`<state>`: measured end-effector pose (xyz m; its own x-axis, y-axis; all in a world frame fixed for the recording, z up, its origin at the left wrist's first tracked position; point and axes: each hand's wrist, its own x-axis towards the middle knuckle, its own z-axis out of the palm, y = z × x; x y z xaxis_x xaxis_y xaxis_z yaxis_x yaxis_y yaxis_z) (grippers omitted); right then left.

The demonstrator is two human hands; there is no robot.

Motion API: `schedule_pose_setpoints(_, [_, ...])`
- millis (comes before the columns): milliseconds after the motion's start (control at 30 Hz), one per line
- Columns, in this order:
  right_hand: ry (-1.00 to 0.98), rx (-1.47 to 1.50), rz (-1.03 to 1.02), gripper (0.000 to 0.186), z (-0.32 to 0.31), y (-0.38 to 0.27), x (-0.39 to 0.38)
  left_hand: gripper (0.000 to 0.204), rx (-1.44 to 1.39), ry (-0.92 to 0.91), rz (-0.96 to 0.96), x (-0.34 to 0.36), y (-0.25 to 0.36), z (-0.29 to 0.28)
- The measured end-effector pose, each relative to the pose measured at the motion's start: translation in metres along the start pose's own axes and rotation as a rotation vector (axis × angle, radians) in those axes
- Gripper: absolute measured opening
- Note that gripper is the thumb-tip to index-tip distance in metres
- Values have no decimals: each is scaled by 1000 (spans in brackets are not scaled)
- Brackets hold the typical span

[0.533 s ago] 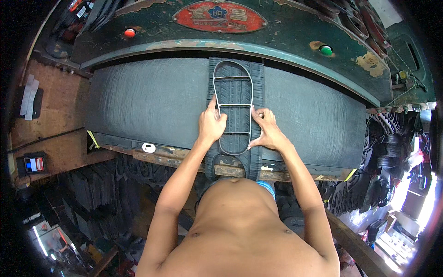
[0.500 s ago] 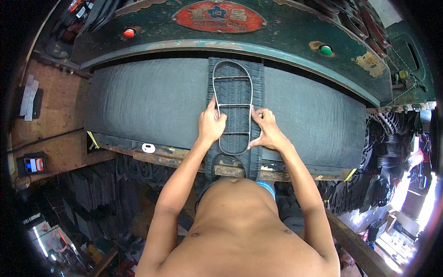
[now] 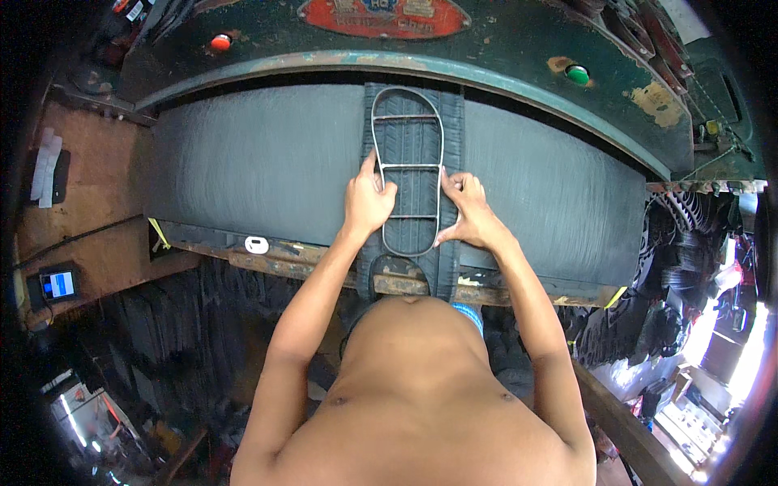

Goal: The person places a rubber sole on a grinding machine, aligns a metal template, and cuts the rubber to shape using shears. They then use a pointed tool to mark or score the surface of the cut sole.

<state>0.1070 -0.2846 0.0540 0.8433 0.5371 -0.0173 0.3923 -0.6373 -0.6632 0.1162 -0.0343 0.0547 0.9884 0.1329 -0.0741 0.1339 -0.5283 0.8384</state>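
- The view has tipped slightly since half a second ago, so everything in it sits higher; the pale metal, sole-shaped frame with three crossbars keeps its place against the black, ribbed rubber tread strip under it. Its position on the rubber seems to be held steady, not altered.
- The frame lies lengthwise on the strip, inside its two long edges, its near end just beyond a rounded cut-out in the rubber.
- The person's left hand touches the frame's left side, index finger stretched along it and thumb bent in; whether it pinches the metal cannot be told.
- The right hand is spread in a C, thumb low and fingers higher against the right side, not closed around it.
- Beneath the strip lies a broad dark-grey board.
- The dark-green, chipped metal machine front crosses just past the strip's far end, bounding it there; it carries a red push button and a green push button.
- A small white rounded object rests on the near edge, left of the hands.
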Motion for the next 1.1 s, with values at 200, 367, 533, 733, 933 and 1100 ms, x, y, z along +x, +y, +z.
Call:
schedule_pose_setpoints(200, [-1, 2, 17, 137, -1, -1, 2, 74, 0, -33, -46, 2, -1, -1])
schedule_pose_setpoints(367, [-8, -26, 15, 138, -2, -1, 4, 72, -6, -42, -42, 4, 0, -2])
schedule_pose_setpoints(533, [-10, -25, 0, 139, -3, -1, 5, 70, -42, -57, -52, 5, -1, -3])
schedule_pose_setpoints(733, [-8, -13, 2, 140, -2, 2, 7, 68, -68, -63, -37, 6, -3, -3])
schedule_pose_setpoints(933, [7, -35, -14, 139, -2, 4, 9, 68, -53, -73, -7, 9, -3, -5])
schedule_pose_setpoints(1100, [2, -25, -4, 138, -5, 2, 11, 69, -82, -108, -9, 14, -7, -7])
